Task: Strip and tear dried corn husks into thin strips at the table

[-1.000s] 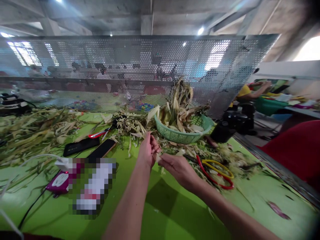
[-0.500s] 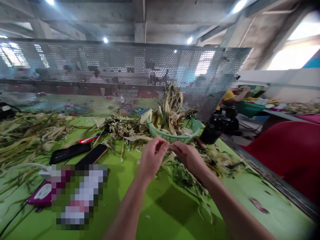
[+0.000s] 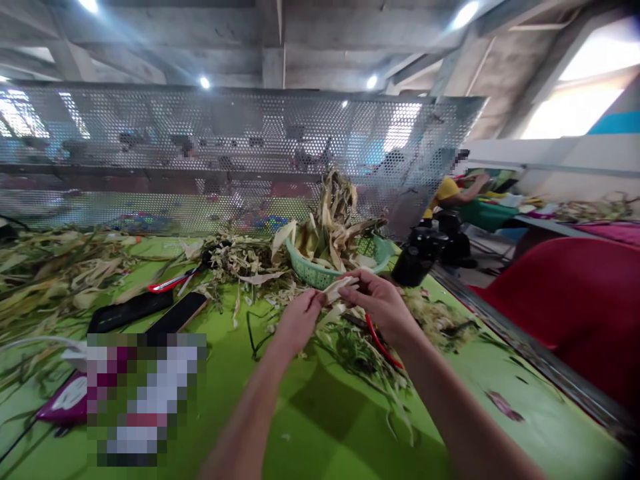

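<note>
A pale strip of dried corn husk [image 3: 336,288] is stretched between my two hands, just in front of the basket. My left hand [image 3: 299,321] pinches its near left end. On the other end, the fingers of my right hand [image 3: 379,298] are closed. Behind them stands a green plastic basket [image 3: 320,276] filled with dried husks [image 3: 334,223], some rising in a tall bundle. Under my right forearm lie green plant scraps [image 3: 357,350], and a red curved handle [image 3: 383,343] shows beside my right wrist.
Dried leaves [image 3: 55,267] heap at the left. A red cutter [image 3: 173,281], a dark phone [image 3: 176,317] and a purple power strip [image 3: 67,400] lie on the green table. A black container [image 3: 419,257] stands right of the basket. A red chair [image 3: 565,300] and a person in yellow [image 3: 449,191] are further right.
My hands have drawn slightly apart and turned, so the pale husk strip now shows between them. A red curved handle has come into view by my right wrist. The camera view has shifted slightly.
</note>
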Demonstrator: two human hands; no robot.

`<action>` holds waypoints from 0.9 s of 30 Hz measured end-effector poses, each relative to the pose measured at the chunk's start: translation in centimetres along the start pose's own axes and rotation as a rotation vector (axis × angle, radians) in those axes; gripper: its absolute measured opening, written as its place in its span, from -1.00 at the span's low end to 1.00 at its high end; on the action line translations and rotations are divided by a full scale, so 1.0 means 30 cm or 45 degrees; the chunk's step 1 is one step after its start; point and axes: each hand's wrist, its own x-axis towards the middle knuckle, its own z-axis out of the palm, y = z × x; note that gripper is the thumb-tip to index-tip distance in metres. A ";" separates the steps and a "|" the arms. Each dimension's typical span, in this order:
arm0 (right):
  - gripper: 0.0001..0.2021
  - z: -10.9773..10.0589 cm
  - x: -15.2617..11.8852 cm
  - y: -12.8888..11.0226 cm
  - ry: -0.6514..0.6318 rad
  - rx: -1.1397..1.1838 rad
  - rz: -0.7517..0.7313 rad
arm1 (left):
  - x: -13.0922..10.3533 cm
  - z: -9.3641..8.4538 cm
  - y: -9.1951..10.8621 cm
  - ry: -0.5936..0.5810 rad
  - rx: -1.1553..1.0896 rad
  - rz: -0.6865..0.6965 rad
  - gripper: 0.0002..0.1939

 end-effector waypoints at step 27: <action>-0.67 0.033 -0.016 -0.002 0.031 0.038 -0.034 | -0.005 0.010 -0.004 -0.079 -0.356 -0.078 -0.59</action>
